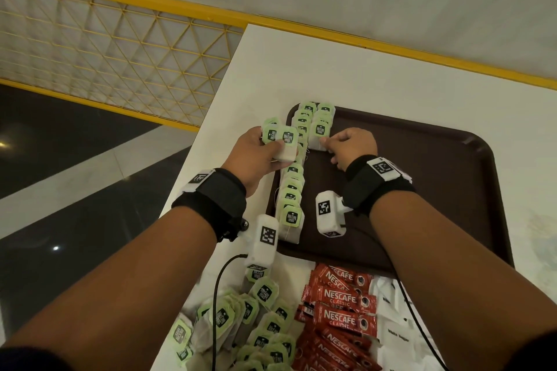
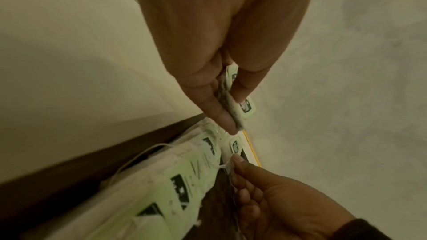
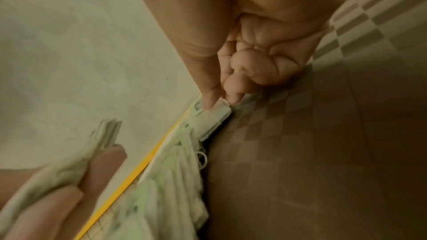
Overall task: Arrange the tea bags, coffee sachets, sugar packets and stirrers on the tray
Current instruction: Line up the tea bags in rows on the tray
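A dark brown tray (image 1: 422, 159) lies on the white table. Along its left edge runs a long row of green-tagged tea bags (image 1: 291, 199), with a short second row (image 1: 321, 126) beside it at the far end. My left hand (image 1: 259, 153) holds a small stack of tea bags (image 1: 281, 141) above the tray's left rim; the left wrist view shows that stack (image 2: 233, 109) pinched between thumb and fingers. My right hand (image 1: 349, 144) pinches the nearest tea bag of the second row (image 3: 219, 114), with its fingers curled.
Loose tea bags (image 1: 259, 319) lie heaped on the table near me. Red Nescafe sachets (image 1: 340, 310) and white sugar packets (image 1: 394, 337) lie right of them. A black cable (image 1: 215, 295) crosses the heap. The table's left edge drops to a dark floor and a yellow railing (image 1: 120, 48).
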Tool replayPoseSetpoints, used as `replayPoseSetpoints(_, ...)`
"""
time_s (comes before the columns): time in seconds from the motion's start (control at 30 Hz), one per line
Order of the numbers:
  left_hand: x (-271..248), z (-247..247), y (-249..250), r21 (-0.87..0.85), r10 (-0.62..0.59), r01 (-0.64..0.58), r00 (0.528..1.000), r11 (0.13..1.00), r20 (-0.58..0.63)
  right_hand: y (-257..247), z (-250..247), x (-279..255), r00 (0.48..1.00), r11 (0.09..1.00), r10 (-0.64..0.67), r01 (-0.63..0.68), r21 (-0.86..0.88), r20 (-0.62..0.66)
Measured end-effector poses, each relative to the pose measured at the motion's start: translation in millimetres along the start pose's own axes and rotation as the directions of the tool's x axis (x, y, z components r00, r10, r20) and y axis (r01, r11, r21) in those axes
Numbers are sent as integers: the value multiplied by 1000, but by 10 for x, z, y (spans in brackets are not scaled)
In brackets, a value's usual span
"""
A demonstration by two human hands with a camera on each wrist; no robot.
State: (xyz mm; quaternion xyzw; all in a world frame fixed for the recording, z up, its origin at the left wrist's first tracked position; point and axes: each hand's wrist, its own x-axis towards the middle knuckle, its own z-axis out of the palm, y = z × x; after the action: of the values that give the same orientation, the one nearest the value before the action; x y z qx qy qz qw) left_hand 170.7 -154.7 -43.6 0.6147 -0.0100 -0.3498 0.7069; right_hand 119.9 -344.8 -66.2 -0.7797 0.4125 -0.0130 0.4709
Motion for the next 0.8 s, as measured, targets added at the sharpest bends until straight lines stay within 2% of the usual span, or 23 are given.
replayPoseSetpoints(0.13,22,17,-10,28,9,-8,999,1000,-33,-79,-27,-98,996,997,-70,70,12,-49)
replayPoseSetpoints(0.23,48,50,-13,41,25,-23,998,999,-56,-181,6,-325,983,972,-151,129,199,100)
replayPoseSetpoints(0.3,53,68,-14,49,40,-38,998,998,-52,-204,35,-460,959,957,-203,152,247,198)
replayPoseSetpoints(0.37,52,73,-25,47,45,-42,998,998,-52,-170,69,-511,949,946,-229,164,279,216)
replayPoseSetpoints(0.53,21,60,-36,53,62,-60,998,997,-28,-57,46,-458,966,934,-162,84,347,203)
replayPoseSetpoints(0.6,23,30,-28,54,59,-56,997,997,-53,-2,12,-397,977,937,-110,40,347,182)
replayPoseSetpoints(0.73,30,-25,-18,20,40,-38,993,999,-115,115,-27,-251,992,967,2,-35,251,130)
replayPoseSetpoints(0.8,19,-38,-16,7,30,-29,993,1000,-116,134,-21,-191,993,980,18,-41,193,118)
